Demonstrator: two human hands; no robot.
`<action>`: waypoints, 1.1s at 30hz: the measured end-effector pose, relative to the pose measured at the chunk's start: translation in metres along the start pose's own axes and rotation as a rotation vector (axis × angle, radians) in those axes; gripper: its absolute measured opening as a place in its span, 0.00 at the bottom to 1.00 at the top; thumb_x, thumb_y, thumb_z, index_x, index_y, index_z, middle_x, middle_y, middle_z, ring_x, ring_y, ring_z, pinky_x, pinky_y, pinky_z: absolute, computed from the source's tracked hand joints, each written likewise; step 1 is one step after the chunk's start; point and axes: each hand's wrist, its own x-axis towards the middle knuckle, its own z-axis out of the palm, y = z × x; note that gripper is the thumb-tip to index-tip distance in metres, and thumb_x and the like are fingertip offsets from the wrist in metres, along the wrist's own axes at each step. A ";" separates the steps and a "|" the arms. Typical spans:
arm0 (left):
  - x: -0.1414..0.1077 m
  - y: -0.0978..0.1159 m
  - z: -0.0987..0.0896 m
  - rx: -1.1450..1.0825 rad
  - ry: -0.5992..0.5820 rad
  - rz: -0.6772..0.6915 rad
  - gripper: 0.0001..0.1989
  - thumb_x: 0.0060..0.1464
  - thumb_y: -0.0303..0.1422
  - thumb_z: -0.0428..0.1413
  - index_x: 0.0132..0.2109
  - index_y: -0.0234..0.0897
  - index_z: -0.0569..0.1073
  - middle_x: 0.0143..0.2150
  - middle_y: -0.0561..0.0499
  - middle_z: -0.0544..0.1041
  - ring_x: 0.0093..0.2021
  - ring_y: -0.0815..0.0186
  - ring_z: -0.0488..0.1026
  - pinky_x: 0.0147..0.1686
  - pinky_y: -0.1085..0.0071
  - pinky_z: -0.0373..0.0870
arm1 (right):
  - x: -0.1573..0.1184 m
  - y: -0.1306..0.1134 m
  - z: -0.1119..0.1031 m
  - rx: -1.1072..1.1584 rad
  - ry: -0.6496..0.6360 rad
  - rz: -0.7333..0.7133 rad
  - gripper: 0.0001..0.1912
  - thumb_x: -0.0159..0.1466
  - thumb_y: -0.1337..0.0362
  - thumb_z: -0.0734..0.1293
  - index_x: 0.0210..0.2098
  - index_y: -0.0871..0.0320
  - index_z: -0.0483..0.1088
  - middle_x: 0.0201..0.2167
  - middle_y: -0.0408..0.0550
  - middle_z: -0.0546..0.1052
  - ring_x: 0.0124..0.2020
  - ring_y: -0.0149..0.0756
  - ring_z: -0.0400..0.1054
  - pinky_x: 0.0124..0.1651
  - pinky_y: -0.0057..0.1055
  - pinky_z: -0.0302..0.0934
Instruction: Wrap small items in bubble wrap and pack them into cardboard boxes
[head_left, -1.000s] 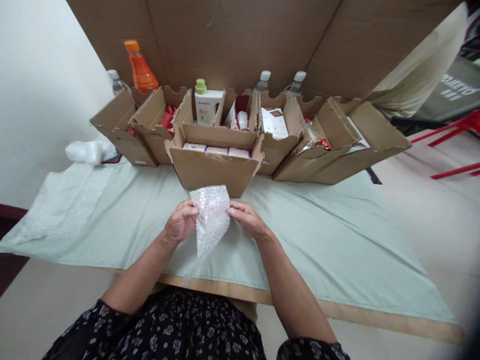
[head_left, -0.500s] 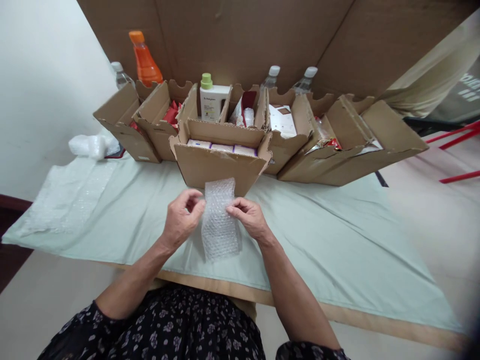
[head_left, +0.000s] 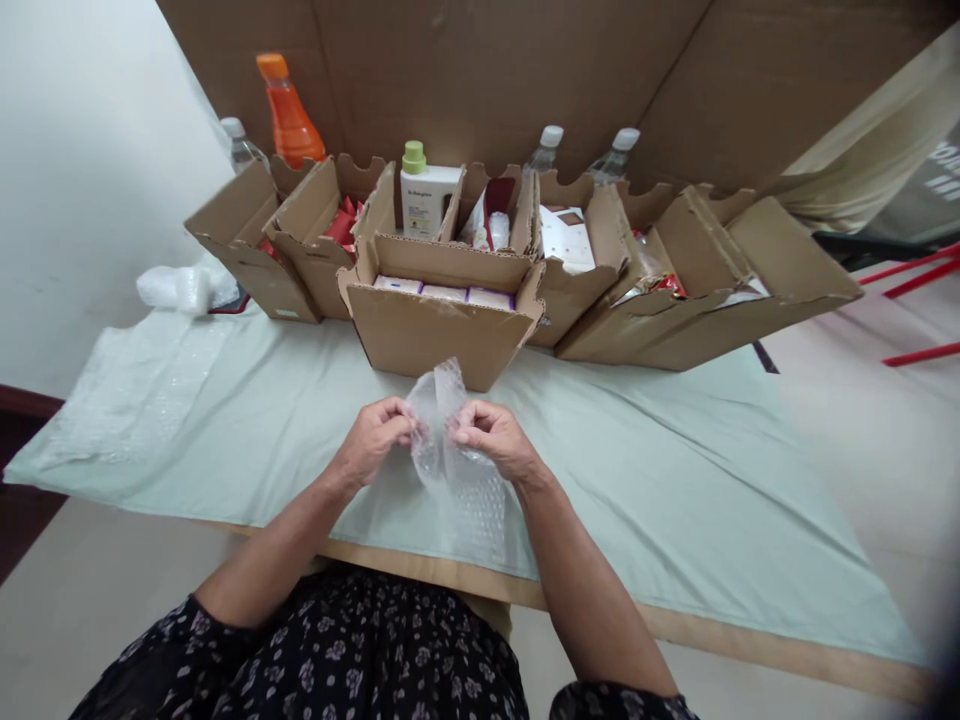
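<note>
A clear bubble wrap bag [head_left: 474,500] hangs between my hands above the cloth, its near end drooping toward the table edge. My left hand [head_left: 379,435] pinches its left side, and my right hand [head_left: 491,437] grips the right side. Its upper part is pulled apart between the fingers, with a fold showing in the middle. Whether anything lies inside cannot be made out. Just beyond the hands stands a cardboard bin [head_left: 442,335] holding several white and purple boxes [head_left: 444,293].
More cardboard bins [head_left: 637,335] stand in a row behind, with red packets [head_left: 343,222] and a white bottle with a green cap [head_left: 425,200]. An orange bottle [head_left: 292,120] is at the back left. Flat bubble wrap [head_left: 131,390] lies left on the green cloth [head_left: 675,480].
My left hand has closed on the bubble wrap bag. Both hands now spread its upper part, and its lower end has swung to the right.
</note>
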 end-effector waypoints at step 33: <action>-0.051 -0.005 -0.042 0.873 -0.020 0.599 0.19 0.63 0.33 0.53 0.59 0.39 0.76 0.64 0.41 0.75 0.65 0.53 0.71 0.65 0.51 0.67 | -0.013 0.026 0.027 -1.367 0.250 -0.409 0.24 0.71 0.66 0.60 0.64 0.55 0.67 0.64 0.55 0.72 0.67 0.49 0.64 0.66 0.50 0.61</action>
